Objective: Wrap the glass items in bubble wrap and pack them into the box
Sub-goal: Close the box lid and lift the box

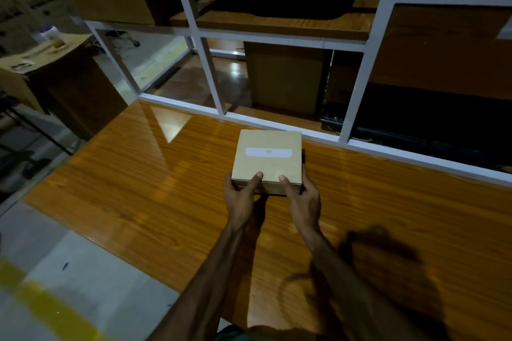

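Note:
A small closed cardboard box with a white label on its lid sits on the glossy wooden table, near the far edge. My left hand grips the box's near left corner, thumb on the lid and fingers at the side. My right hand grips the near right corner the same way. No glass items or bubble wrap are in view.
A white metal frame with glass panes rises along the table's far edge. Beyond it are wooden desks and cabinets. A cardboard carton with a bottle on it stands at the far left. Grey floor with a yellow stripe lies left.

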{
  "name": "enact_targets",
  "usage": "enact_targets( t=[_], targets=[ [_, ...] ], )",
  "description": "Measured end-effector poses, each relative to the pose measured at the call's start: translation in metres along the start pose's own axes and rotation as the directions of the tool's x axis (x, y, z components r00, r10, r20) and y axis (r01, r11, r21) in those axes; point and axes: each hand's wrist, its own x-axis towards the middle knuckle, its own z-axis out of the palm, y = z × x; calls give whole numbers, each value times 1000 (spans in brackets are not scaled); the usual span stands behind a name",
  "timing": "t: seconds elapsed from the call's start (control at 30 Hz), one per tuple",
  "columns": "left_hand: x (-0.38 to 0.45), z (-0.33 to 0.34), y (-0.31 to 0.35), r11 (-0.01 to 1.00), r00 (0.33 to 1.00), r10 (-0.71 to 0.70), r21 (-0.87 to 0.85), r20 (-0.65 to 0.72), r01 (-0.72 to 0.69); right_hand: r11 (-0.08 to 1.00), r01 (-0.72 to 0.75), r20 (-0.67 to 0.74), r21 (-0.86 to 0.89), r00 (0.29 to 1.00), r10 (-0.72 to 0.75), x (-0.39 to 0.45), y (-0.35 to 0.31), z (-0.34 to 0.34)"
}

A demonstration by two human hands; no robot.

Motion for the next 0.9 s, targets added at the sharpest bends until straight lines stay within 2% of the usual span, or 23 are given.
enact_targets(
  t=[0.13,0.23,0.33,0.47,0.6,0.8,0.9],
  targets=[
    [-4,9,26,997,999,43,-65,5,-42,999,18,-108,34,994,-14,-12,-37,3],
    [-10,13,46,993,999,26,-114,43,-21,988,-1,-187,152,982,30,-17,-67,2],
    [-18,13,63,984,997,-39,-169,64,49,989,121,-322,88,943,-87,-22,-95,1],
    [-26,4,77,937,979,-128,-306,159,172,968,240,-406,79,894,-189,-37,-127,7],
    [-23,-9,85,913,966,-167,-340,195,227,946,323,-417,13,862,-289,-50,-140,12],
    [-24,-24,89,901,965,-175,-362,196,238,952,306,-367,-2,885,-285,-64,-144,18],
    [-28,-25,95,925,977,-143,-331,161,189,958,277,-341,78,910,-236,-66,-143,18]
  ],
)
